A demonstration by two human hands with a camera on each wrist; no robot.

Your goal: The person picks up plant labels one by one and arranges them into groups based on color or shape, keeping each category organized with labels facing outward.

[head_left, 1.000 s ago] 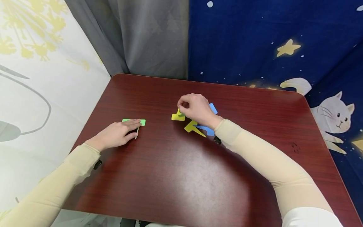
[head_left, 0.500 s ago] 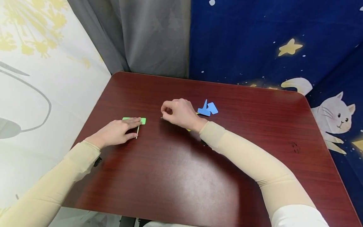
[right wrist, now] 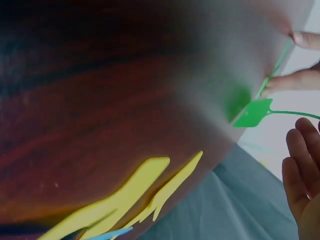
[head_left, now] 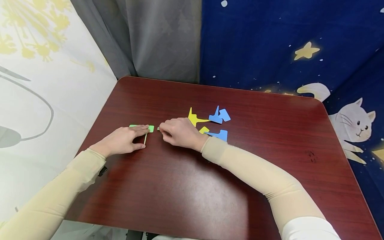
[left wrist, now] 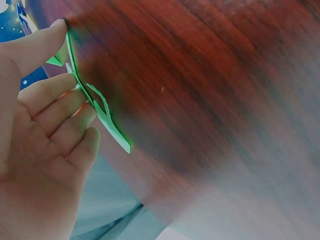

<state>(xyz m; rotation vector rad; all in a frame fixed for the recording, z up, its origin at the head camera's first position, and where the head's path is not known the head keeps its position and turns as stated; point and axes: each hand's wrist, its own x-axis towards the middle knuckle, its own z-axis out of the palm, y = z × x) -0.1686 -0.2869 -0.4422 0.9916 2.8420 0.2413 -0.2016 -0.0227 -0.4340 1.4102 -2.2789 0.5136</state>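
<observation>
Flat T-shaped plant labels lie on a dark red-brown table (head_left: 192,186). My left hand (head_left: 120,140) rests with extended fingers on green plant labels (head_left: 151,128); one pale stem points toward me beside the thumb. In the left wrist view, the thumb and fingertips lie along the edge of these green labels (left wrist: 117,132). My right hand (head_left: 180,133) pinches another green plant label (right wrist: 255,114) by its thin stem, its broad head toward the left hand. In the head view only a sliver of that label shows.
Yellow plant labels (head_left: 194,119) and blue plant labels (head_left: 216,118) lie in a loose group beyond my right hand. Another blue label (head_left: 221,135) lies by the right sleeve, partly over a yellow one (head_left: 204,129). A grey curtain (head_left: 165,40) hangs behind the table.
My right hand has moved left, from the yellow and blue labels to close beside the left hand, carrying a green label. More yellow and blue labels are uncovered. The left hand stays put.
</observation>
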